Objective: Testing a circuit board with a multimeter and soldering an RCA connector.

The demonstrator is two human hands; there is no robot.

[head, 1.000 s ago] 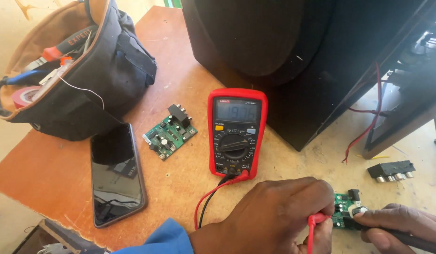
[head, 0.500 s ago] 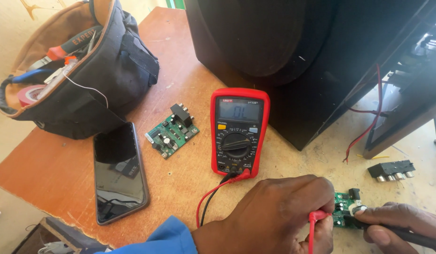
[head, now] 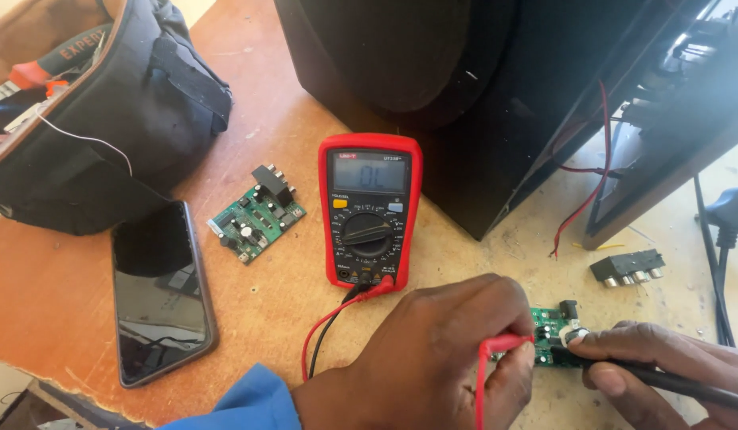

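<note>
Your red probe (head: pixel 504 345), your black probe (head: pixel 663 380), green circuit board (head: pixel 553 334) between them, red-cased multimeter (head: pixel 370 210) with grey screen, second green board (head: pixel 256 215), black phone (head: pixel 160 293), black tool bag (head: pixel 114 119), your blue sleeve (head: pixel 253 402), orange-brown table (head: pixel 249 95).

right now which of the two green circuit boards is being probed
The green board at the bottom right, between the left hand and right hand. The other board lies untouched left of the red multimeter.
</note>
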